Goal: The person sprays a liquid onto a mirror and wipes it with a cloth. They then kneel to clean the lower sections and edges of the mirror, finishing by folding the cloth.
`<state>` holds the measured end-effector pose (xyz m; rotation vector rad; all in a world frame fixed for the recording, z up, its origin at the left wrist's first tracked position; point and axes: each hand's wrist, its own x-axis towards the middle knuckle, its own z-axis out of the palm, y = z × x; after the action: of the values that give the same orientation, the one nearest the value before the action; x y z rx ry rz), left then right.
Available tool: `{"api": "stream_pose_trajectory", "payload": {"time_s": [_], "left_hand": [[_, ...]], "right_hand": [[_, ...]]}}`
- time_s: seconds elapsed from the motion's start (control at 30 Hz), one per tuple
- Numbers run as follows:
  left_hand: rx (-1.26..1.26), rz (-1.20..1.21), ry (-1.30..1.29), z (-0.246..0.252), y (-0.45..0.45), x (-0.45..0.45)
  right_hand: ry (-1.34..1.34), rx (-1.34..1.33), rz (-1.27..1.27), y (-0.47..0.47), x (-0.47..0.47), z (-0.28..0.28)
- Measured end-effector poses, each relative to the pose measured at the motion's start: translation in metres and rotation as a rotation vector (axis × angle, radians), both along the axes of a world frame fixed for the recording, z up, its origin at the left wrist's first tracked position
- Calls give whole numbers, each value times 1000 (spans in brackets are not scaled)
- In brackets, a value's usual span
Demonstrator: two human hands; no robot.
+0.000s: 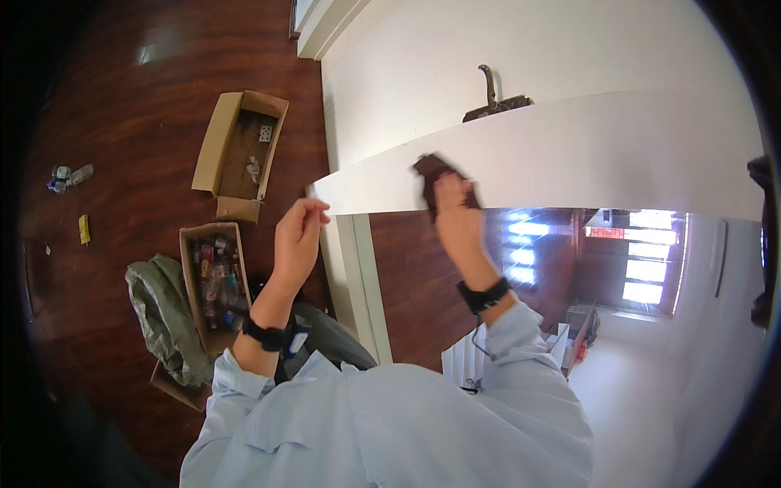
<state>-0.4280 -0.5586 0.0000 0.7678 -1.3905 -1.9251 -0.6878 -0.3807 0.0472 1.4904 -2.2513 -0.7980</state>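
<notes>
My right hand is shut on a dark brown cloth, slightly blurred, laid against a white door panel. The fingers are on top of the cloth, and part of it shows past them. A dark metal lever handle sticks out beyond the panel's far edge, its base plate partly hidden. My left hand is by the panel's narrow left end, with its fingers curled in and nothing visible in them. Whether it touches the panel I cannot tell. Black bands circle both wrists.
On the wooden floor to the left lie an open cardboard box, a carton of plastic bottles, a grey-green sack, several loose bottles and a yellow packet. Bright windows show at right beyond the panel.
</notes>
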Motion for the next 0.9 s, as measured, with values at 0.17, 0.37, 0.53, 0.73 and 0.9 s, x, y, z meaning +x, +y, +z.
{"api": "stream_pose_trajectory", "payload": {"time_s": [0.17, 0.37, 0.53, 0.73, 0.9], "left_hand": [[7, 57, 71, -8, -12, -15], [109, 61, -85, -68, -17, -26], [205, 64, -157, -171, -4, -38], [322, 102, -255, -246, 28, -40], [345, 31, -250, -214, 31, -52]], "right_hand": [[239, -167, 75, -40, 7, 99], [254, 259, 8, -93, -19, -106], [-298, 239, -84, -74, -13, -381], [-340, 225, -25, -30, 2, -446], [-48, 428, -76, -41, 8, -270]]}}
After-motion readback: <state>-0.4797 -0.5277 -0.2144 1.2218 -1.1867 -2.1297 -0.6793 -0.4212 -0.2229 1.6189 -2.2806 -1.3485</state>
